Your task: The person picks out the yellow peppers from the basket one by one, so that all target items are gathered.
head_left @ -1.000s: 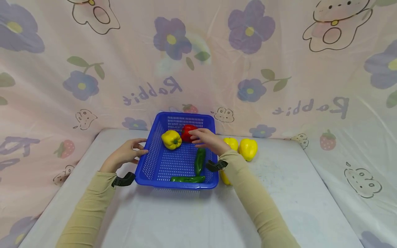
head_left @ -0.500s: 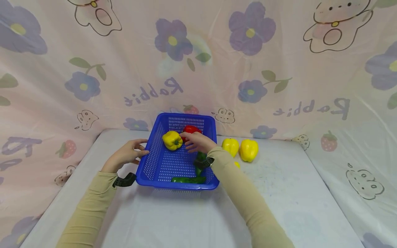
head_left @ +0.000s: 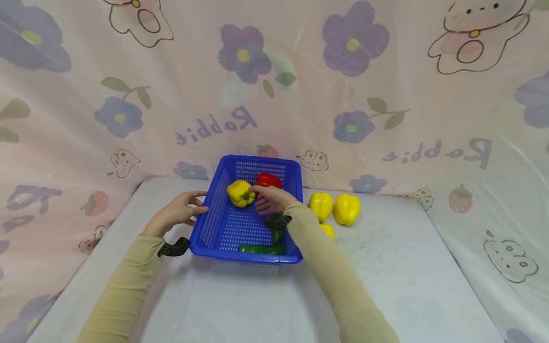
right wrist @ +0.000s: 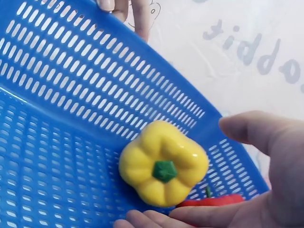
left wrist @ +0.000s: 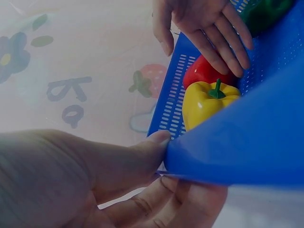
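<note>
A blue plastic basket (head_left: 203,224) holds a yellow bell pepper (head_left: 239,194), a red bell pepper (head_left: 268,179) and two long green peppers, one lying along the front (head_left: 262,249). My left hand (head_left: 177,213) grips the basket's left rim; in the left wrist view its thumb is on the rim and the fingers are underneath. Inside the basket, my right hand (head_left: 274,199) has its fingers spread loosely and holds nothing. The right wrist view puts its thumb and fingers on either side of the yellow pepper's near end, with the red pepper partly hidden behind the fingers.
Right of the basket on the white table (head_left: 407,267) lie three more yellow bell peppers, one at the back (head_left: 320,206), one farther right (head_left: 347,209) and one partly behind the right sleeve (head_left: 327,231). A patterned curtain (head_left: 300,95) rises behind the table.
My right hand has moved left and slightly down, from over the red pepper to beside the yellow one. The left hand keeps its hold on the rim.
</note>
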Motion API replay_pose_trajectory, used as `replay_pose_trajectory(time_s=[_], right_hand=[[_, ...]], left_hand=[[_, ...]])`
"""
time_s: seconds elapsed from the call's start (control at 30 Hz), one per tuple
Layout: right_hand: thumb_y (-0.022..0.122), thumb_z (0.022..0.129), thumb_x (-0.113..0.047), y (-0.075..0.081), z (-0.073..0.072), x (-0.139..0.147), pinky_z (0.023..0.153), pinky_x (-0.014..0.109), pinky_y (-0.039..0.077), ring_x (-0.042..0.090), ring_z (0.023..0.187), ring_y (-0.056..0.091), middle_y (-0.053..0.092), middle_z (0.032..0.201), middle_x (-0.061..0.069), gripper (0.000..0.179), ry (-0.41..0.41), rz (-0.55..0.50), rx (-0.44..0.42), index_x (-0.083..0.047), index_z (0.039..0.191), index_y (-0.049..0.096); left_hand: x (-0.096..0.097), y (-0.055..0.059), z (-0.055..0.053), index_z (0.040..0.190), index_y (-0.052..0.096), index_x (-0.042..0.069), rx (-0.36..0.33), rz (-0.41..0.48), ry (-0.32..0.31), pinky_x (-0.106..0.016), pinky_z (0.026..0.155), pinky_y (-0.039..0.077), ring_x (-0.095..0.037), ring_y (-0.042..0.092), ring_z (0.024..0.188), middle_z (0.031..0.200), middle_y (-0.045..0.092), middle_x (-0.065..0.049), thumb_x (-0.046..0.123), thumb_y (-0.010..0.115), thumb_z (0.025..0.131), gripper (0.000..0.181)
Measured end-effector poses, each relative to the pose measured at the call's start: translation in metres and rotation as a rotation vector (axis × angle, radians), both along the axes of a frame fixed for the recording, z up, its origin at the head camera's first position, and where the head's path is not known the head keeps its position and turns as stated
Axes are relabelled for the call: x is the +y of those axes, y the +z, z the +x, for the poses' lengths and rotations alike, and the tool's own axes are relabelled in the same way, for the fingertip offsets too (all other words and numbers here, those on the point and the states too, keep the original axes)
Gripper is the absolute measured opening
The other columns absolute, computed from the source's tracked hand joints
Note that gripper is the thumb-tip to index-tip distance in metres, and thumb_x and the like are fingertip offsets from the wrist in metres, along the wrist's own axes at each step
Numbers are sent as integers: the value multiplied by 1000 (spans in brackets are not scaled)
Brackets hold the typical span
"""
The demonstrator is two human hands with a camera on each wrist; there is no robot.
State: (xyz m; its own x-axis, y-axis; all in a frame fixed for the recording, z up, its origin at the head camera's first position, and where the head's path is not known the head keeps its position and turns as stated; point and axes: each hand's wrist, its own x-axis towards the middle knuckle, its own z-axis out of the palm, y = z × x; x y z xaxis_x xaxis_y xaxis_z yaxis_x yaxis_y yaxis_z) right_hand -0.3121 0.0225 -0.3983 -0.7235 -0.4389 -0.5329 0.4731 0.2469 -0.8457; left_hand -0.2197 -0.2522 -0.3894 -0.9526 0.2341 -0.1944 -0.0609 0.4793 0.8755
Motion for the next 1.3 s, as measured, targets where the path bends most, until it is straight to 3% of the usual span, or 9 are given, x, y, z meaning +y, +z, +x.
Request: replay_pose_trajectory(time_s=[0.23, 0.5, 1.3], right_hand=[[62, 92, -39, -5, 1, -7, 100, 50, 41, 45, 121, 48, 42, 137, 32, 79, -22, 5, -34, 8, 144, 27], [64, 90, -39, -8, 1, -17, 98, 48, 44, 45, 119, 50, 44, 134, 33, 77, -99, -7, -53, 8, 141, 32], [65, 90, -40, -22, 2, -33, 92, 47, 49, 44, 113, 54, 42, 134, 32, 82, -185, 9, 3, 1, 148, 24]], left_hand=[[0, 0, -1, 147, 26, -5, 2, -15, -6, -39, 69, 58, -23, 63, 79, 105, 54, -21, 10, 56, 97, 60], [1, 1, -1, 147, 27, -5, 4, -21, 1, -39, 69, 58, -23, 62, 79, 106, 54, -22, 10, 56, 97, 60], [1, 0, 0, 147, 27, -4, -9, -8, 13, -38, 70, 58, -23, 63, 80, 107, 53, -22, 11, 56, 97, 60]])
